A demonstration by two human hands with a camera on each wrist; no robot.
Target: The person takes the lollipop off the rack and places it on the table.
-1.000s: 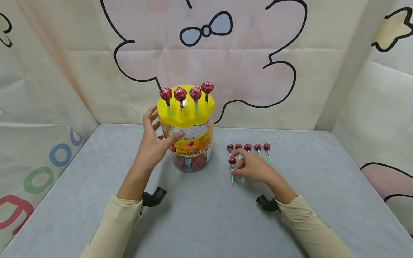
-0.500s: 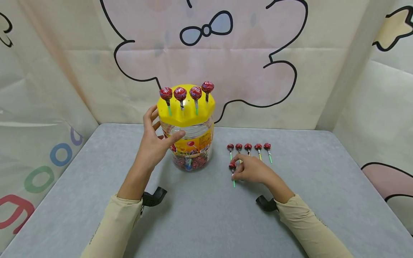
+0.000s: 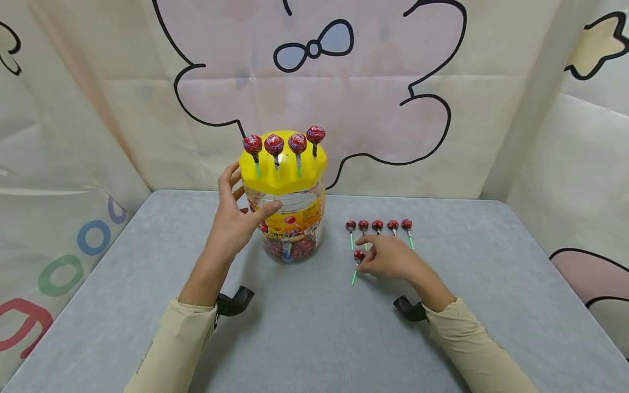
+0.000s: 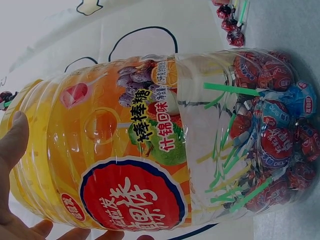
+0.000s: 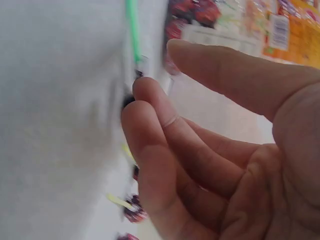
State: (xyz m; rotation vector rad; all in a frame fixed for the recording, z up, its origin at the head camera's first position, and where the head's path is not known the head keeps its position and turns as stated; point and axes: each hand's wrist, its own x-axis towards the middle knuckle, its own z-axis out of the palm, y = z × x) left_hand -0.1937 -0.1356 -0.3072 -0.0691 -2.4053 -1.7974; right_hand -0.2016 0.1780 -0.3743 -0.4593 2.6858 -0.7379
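A clear candy jar [image 3: 297,218] with a yellow lid [image 3: 282,183] stands on the table, with wrapped lollipops in its bottom. My left hand [image 3: 235,221] grips its left side, thumb across the front near the lid and fingers around the side. Several red lollipops [image 3: 274,144] stand upright in the lid. My right hand [image 3: 390,259] is low over the table beside a single red lollipop [image 3: 359,255] with a green stick. In the right wrist view the thumb [image 5: 215,65] is apart from the fingers, which partly hide that lollipop's head.
Several red lollipops [image 3: 377,225] lie in a row to the right of the jar, just beyond my right hand. A grey table [image 3: 314,338] spreads out in front, and a printed cloth backdrop [image 3: 373,120] rises behind it.
My right hand has brought the single lollipop slightly toward me, away from the row. Its stick now slants, and the right thumb and forefinger stand wider apart. The left hand stays put.
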